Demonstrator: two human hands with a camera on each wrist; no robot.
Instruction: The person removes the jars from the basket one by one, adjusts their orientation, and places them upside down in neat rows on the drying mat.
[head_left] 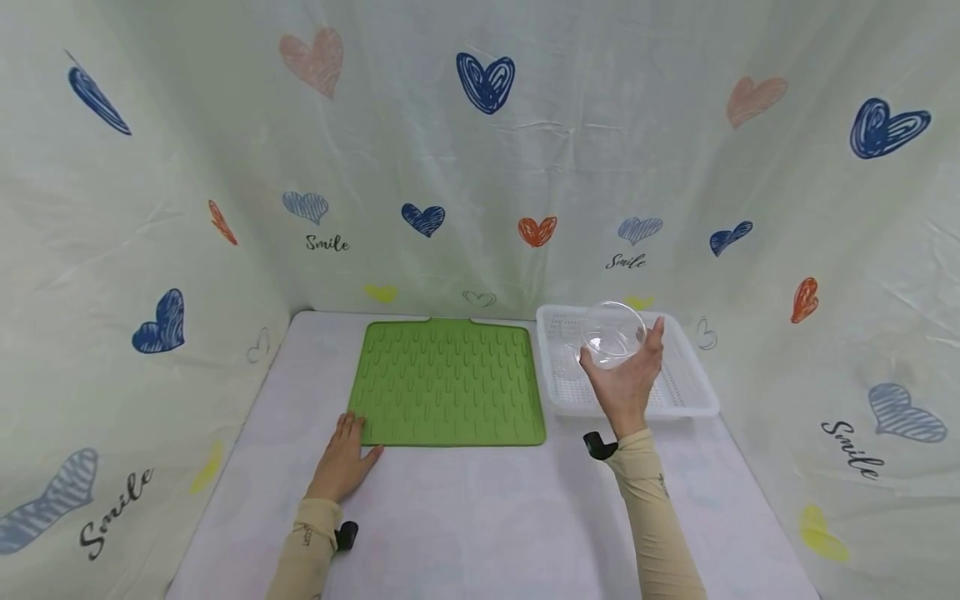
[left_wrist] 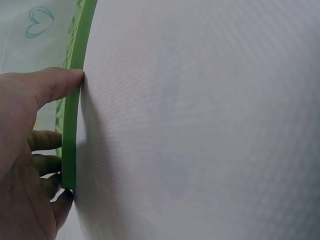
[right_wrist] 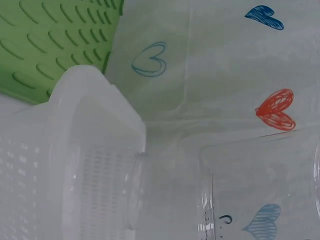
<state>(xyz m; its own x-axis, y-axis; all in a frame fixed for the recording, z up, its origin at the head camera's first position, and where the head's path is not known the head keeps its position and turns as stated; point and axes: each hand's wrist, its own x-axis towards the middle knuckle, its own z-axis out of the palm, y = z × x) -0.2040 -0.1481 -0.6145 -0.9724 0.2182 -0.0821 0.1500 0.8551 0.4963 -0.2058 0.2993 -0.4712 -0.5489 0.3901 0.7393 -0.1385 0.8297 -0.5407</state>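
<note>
Green mat (head_left: 450,383), long axis side to side, its near left corner touched by my left hand (head_left: 341,462), fingers extended; white basket (head_left: 675,412), just right of the mat; clear bowl (head_left: 611,329), which I grip over the basket in my right hand (head_left: 626,382), well apart from my left.

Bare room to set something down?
Free: white tabletop between beige sleeves, in front of green ridged mat; mat's middle. Crowded: white perforated plastic basket, under right hand and clear round bowl; mat's near-left corner, at left hand.
</note>
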